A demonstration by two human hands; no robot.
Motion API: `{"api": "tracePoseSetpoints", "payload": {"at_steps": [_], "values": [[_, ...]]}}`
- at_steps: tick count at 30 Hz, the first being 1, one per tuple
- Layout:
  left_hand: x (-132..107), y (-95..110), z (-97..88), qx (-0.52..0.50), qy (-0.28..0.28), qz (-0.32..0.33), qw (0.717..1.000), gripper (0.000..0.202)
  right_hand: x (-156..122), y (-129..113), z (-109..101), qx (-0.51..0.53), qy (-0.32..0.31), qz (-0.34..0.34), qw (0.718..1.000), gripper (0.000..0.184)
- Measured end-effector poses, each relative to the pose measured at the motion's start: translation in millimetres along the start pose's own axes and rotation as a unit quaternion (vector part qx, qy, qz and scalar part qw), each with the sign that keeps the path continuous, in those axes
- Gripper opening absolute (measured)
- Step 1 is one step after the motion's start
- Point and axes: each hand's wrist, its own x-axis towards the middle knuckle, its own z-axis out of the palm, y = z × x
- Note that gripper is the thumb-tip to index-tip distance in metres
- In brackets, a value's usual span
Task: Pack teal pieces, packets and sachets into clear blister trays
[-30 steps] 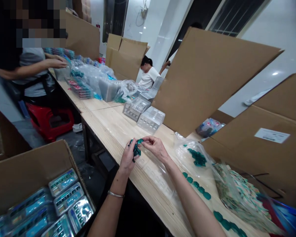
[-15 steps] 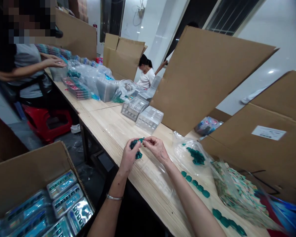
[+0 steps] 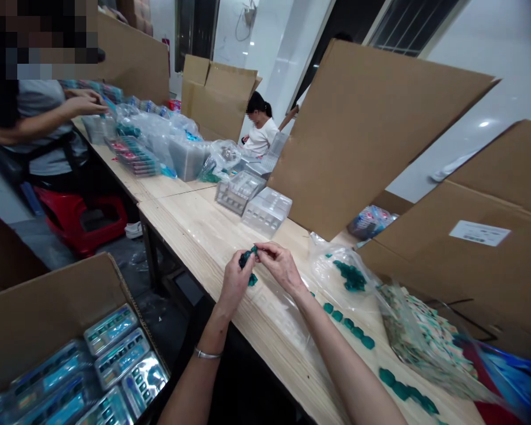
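Note:
Over the table's near edge, my left hand [image 3: 233,282] is closed around several small dark green pieces [image 3: 246,258], partly hidden by the fingers. My right hand [image 3: 279,265] meets it from the right, thumb and forefinger pinching at a green piece by the left fingertips. One more green piece [image 3: 252,280] shows just below the left fingers; whether it is held or lies on the wood I cannot tell. Right of my right forearm, green pieces lie in rows [image 3: 348,323] on the table. Behind them a clear plastic bag [image 3: 321,268] contains a heap of similar green pieces [image 3: 350,276].
Clear plastic trays [image 3: 265,213] are stacked on the wooden table [image 3: 181,218]. A cardboard box [image 3: 110,277] of blue packages stands at lower left. Tall cardboard [image 3: 371,130] rises at the right, near a bag of small patterned pieces [image 3: 429,336]. A co-worker [image 3: 44,112] works at far left.
Both hands stay together, with the left fingers shifted slightly right around the green pieces. At far left, the co-worker's hands have moved a little. The view has shifted slightly.

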Motion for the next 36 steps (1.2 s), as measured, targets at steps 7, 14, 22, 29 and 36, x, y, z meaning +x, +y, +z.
{"api": "tracePoseSetpoints", "payload": {"at_steps": [7,14,22,29,36], "values": [[0.0,-4.4,1.2,0.020,0.004,0.010,1.000,0.022,-2.1,-1.3,0.8,-0.111,0.001,-0.074,0.991,0.023],[1.0,-3.0,-0.3,-0.025,0.027,-0.002,0.999,0.014,-4.7,-2.7,2.7,-0.120,-0.015,-0.083,0.989,0.026],[1.4,-4.4,-9.4,-0.041,-0.042,-0.027,0.998,0.016,0.0,-3.0,-10.7,-0.034,-0.090,-0.044,0.994,0.025],[2.4,-9.8,-9.9,-0.085,-0.062,-0.048,0.993,0.018,1.3,0.9,-14.4,0.049,-0.122,-0.036,0.991,0.021],[3.3,-7.1,-12.5,-0.109,-0.015,-0.051,0.993,0.023,5.3,-4.5,1.1,0.126,-0.086,0.051,0.987,0.024]]}}
